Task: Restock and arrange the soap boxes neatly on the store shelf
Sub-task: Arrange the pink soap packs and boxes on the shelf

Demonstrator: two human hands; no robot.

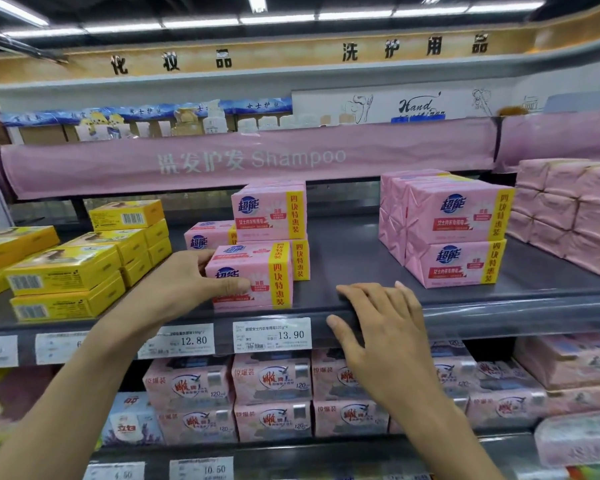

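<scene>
Left hand [187,282] grips pink 超能 soap box [253,275] above 13.90 tag [272,336].

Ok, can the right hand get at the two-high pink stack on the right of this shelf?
Probably yes. The right hand rests open on the front edge of the shelf, holding nothing, and only bare shelf lies between it and the pink stack, whose front stands exposed.

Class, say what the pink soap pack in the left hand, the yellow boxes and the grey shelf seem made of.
Pink rectangular soap pack: probably glossy plastic film; neighbouring packs show creased, folded ends. Yellow rectangular boxes: likely printed cardboard, crisp edges, flat faces. Dark grey shelf: seemingly painted metal, smooth with dull sheen.
</scene>
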